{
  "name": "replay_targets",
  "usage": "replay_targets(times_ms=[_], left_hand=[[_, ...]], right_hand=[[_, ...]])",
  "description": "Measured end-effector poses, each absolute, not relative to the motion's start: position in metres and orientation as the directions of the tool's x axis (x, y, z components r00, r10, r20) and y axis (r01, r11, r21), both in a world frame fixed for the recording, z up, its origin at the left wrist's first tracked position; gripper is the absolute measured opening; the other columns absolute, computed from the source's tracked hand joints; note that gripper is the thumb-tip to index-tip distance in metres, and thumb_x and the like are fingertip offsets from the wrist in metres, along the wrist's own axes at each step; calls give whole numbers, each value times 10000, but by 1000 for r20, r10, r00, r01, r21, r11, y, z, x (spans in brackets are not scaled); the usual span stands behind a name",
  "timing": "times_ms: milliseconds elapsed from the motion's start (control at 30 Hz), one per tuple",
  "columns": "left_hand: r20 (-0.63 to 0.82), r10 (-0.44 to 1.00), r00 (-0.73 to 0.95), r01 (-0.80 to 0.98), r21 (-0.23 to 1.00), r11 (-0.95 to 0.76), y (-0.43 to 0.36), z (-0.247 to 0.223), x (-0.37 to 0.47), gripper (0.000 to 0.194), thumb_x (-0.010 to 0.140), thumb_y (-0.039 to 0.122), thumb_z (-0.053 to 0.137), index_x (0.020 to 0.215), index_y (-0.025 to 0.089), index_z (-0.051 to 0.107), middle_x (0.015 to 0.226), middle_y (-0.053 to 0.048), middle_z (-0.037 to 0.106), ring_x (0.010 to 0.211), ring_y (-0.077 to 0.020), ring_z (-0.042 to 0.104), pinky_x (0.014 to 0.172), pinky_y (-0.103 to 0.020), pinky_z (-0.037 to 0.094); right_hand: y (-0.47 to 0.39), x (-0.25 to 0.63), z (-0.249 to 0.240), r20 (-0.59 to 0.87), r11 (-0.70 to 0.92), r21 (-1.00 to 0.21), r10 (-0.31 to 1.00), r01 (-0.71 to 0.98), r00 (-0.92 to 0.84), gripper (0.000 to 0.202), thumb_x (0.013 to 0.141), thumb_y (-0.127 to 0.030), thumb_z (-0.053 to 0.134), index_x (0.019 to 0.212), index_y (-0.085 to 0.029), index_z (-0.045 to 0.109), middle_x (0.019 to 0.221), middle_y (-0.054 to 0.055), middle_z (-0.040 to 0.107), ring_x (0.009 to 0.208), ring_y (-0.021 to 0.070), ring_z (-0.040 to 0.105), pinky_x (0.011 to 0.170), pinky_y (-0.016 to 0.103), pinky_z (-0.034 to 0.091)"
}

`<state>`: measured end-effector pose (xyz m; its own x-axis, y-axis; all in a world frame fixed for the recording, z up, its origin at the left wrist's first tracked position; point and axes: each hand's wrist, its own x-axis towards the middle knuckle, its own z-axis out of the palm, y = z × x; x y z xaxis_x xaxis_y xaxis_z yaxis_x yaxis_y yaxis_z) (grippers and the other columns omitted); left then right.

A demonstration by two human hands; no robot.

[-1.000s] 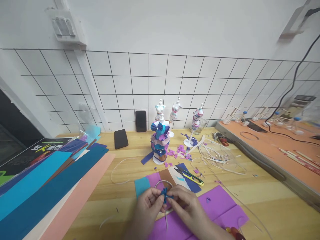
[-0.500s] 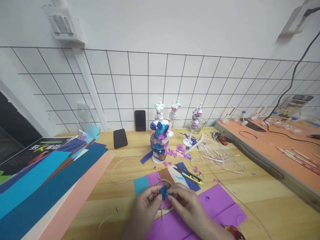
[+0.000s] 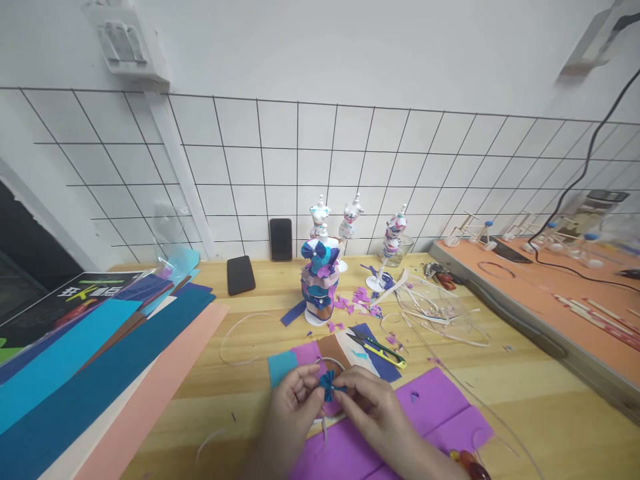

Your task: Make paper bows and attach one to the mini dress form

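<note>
A small dark-blue pleated paper bow (image 3: 329,386) is held between my two hands, low in the middle of the view. My left hand (image 3: 298,405) pinches its left side with thumb and finger. On the other side, my right hand (image 3: 369,400) has its fingertips closed on the bow's right end. Beneath the bow lies a pale ring-shaped loop (image 3: 330,362), partly hidden by my hands. Purple paper (image 3: 435,403) spreads under and beside my right hand. Yellow-handled thread snips (image 3: 383,350) rest on coloured paper pieces (image 3: 283,368) just beyond.
A small dress form (image 3: 320,283) wrapped in blue and purple paper stands behind my hands, with several smaller forms (image 3: 395,233) near the wall. Two phones (image 3: 241,276) are at the back. Long paper strips (image 3: 120,360) lie left. Tangled cord (image 3: 435,303) and an orange board (image 3: 565,287) sit right.
The bow has turned slightly in my fingers and looks more spread out. A finger of my left hand has lifted a little. The surrounding things have stayed put.
</note>
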<state>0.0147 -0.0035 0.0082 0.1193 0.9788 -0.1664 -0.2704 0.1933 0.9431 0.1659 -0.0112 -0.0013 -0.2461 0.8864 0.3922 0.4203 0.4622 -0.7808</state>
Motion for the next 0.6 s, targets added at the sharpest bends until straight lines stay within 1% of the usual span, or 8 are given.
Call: replay_targets(times_ms=[100, 167, 433, 600], left_hand=[[-164, 975, 150, -223, 955, 195, -4, 10, 14, 211, 596, 281, 687, 720, 127, 612, 603, -16, 610, 513, -115, 535, 509, -232, 453], [-147, 974, 173, -192, 965, 179, -5, 11, 14, 198, 618, 300, 674, 686, 125, 611, 594, -18, 606, 534, -119, 540, 527, -230, 452], [-181, 963, 198, -150, 966, 212, -6, 8, 14, 236, 626, 348, 663, 661, 124, 598, 555, -7, 598, 507, -115, 538, 529, -229, 438], [-186, 961, 204, -163, 962, 221, -5, 12, 15, 236, 618, 346, 670, 647, 125, 591, 564, -7, 597, 498, -108, 532, 516, -223, 434]], right_hand=[[-10, 167, -3, 388, 447, -785, 894, 429, -224, 111, 807, -177, 498, 831, -182, 606, 696, 42, 594, 634, 142, 551, 580, 232, 439], [-10, 167, -2, 379, 441, -787, 898, 432, -225, 113, 805, -170, 499, 828, -183, 609, 687, 36, 588, 627, 139, 547, 570, 228, 433], [-9, 167, -6, 382, 428, -787, 904, 444, -194, 127, 800, -173, 505, 872, -181, 609, 710, 39, 594, 610, 135, 549, 568, 232, 437], [-10, 166, -6, 383, 432, -785, 902, 444, -201, 116, 807, -186, 499, 857, -184, 604, 664, 27, 579, 579, 130, 533, 545, 223, 426]])
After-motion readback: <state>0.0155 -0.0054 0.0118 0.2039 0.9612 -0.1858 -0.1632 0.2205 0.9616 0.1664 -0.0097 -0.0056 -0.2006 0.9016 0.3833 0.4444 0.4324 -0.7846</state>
